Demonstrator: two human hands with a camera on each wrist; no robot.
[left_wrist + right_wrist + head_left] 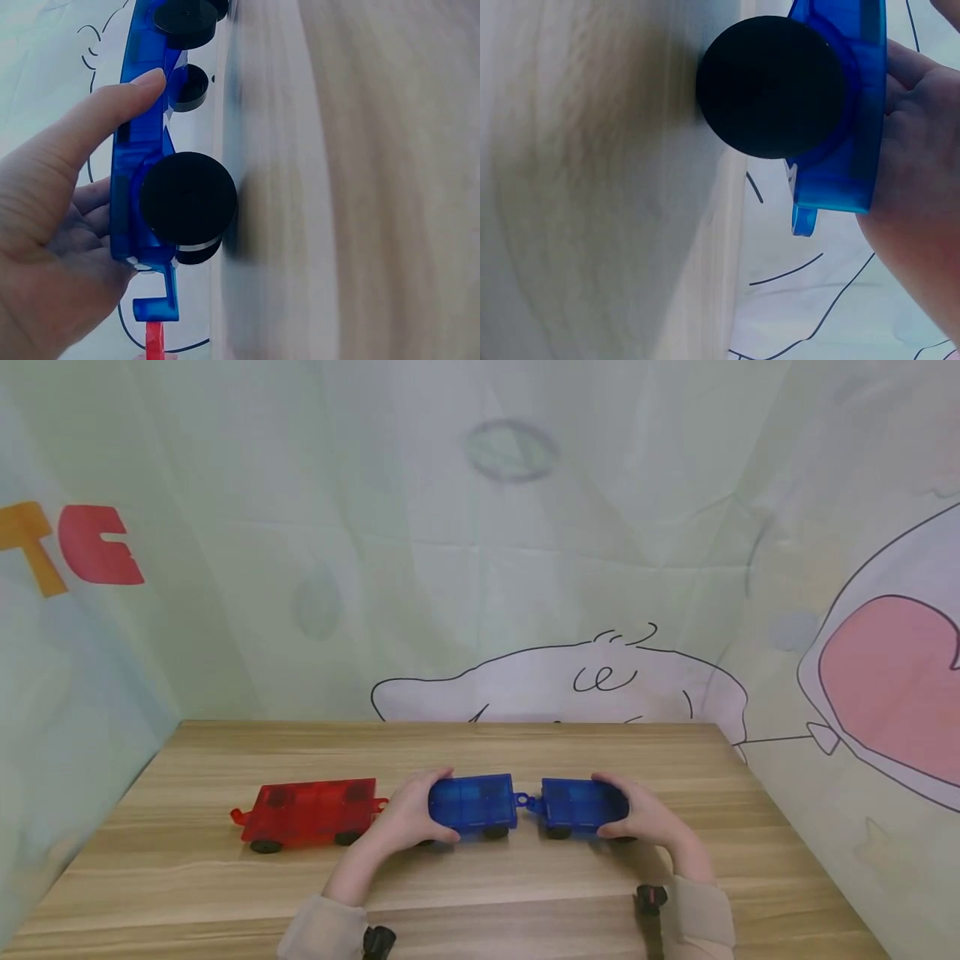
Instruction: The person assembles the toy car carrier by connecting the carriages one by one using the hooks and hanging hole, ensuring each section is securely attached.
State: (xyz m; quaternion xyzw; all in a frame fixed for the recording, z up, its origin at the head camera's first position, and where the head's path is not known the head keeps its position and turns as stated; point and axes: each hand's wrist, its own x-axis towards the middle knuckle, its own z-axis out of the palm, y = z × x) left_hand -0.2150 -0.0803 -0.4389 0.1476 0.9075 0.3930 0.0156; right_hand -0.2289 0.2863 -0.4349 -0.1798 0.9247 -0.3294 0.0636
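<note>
Three translucent toy train cars with black wheels stand in a row on the wooden table [480,893]. At the left is a red car [311,810], with a hook at its left end. My left hand [408,810] grips the middle blue car [476,802] across its left end, thumb on the near side. In the left wrist view, that car's hook [156,307] hangs right above a red piece [154,341]. My right hand [645,810] holds the right blue car [573,802] by its right end. The two blue cars meet at their couplings [527,800].
Behind the table hangs a pale printed cloth [480,568] with letters, a drawn animal and a balloon. Both forearms reach in from the near edge, with small black wrist cameras [378,941] at the sleeves.
</note>
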